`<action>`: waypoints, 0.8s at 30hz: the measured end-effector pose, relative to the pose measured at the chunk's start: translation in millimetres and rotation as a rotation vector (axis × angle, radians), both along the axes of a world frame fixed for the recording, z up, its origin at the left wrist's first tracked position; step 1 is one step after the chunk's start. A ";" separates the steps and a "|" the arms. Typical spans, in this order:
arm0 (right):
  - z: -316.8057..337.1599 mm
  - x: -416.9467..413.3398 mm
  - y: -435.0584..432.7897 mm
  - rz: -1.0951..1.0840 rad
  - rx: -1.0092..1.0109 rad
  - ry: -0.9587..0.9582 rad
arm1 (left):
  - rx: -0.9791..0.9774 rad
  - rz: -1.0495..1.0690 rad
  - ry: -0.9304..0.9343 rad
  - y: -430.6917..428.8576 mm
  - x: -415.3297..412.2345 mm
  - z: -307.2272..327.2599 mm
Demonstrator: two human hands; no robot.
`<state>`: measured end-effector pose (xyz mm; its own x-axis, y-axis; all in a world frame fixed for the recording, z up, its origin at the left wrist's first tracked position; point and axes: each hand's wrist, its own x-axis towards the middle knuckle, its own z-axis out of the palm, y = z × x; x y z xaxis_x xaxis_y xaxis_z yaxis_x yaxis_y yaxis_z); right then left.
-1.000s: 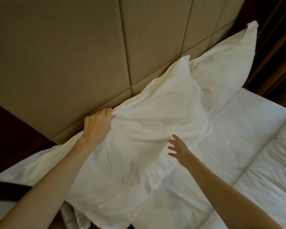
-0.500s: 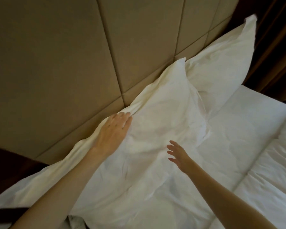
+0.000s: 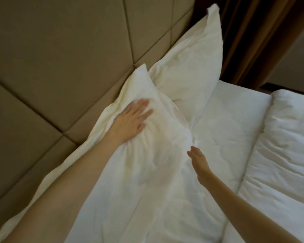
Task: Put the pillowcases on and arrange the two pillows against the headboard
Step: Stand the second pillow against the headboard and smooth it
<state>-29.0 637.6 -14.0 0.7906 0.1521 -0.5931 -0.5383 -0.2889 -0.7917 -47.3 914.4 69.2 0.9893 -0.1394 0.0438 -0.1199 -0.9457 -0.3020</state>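
Observation:
Two white cased pillows lean against the tan padded headboard (image 3: 60,50). The near pillow (image 3: 147,172) fills the middle of the view, its top corner standing up by the headboard. The far pillow (image 3: 191,58) stands behind it, partly overlapped by that corner. My left hand (image 3: 132,120) lies flat, fingers spread, on the upper part of the near pillow and dents it. My right hand (image 3: 199,163) hovers edge-on beside the pillow's right edge, fingers straight and together, holding nothing.
White sheet (image 3: 226,123) covers the mattress to the right of the pillows. A folded white duvet (image 3: 284,146) lies along the right side. Brown curtains (image 3: 253,32) hang behind the far pillow.
My left hand slid from the pillow's top edge at the headboard down onto its face and now presses flat. My right hand stayed near the right edge. The view shifted right.

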 end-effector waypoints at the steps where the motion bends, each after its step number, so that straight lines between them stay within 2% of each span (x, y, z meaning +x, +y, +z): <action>1: 0.2 5.2 2.2 -0.002 -0.019 -0.025 | -0.026 0.008 -0.004 3.8 13.9 4.6; 3: 3.1 16.8 11.8 0.006 -0.053 -0.119 | -0.054 0.015 0.014 6.3 39.3 9.7; 8: 8.9 37.6 74.7 0.177 -0.095 -0.581 | -0.066 -0.006 -0.029 7.7 67.5 2.7; 10: 1.7 43.6 100.0 0.274 -0.078 -0.626 | -0.066 -0.015 -0.034 9.8 73.4 1.1; 13: -37.3 52.9 106.4 0.333 -0.200 -0.490 | -0.046 -0.002 -0.036 11.4 79.9 -3.5; 17: -95.2 51.1 67.9 0.412 -0.453 -0.241 | -0.013 0.008 -0.045 3.7 77.2 -9.1; 21: -116.7 61.6 38.0 0.379 -0.469 -0.074 | 0.001 0.032 -0.073 0.7 78.1 -6.9; 24: -111.5 72.5 37.3 0.220 -0.448 -0.120 | 0.055 0.011 -0.027 -10.9 84.7 -4.4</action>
<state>43.5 674.9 -125.5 0.8352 0.0744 -0.5449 -0.3391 -0.7105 -0.6166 37.5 903.5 64.9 0.9893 -0.1318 0.0628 -0.1011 -0.9288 -0.3565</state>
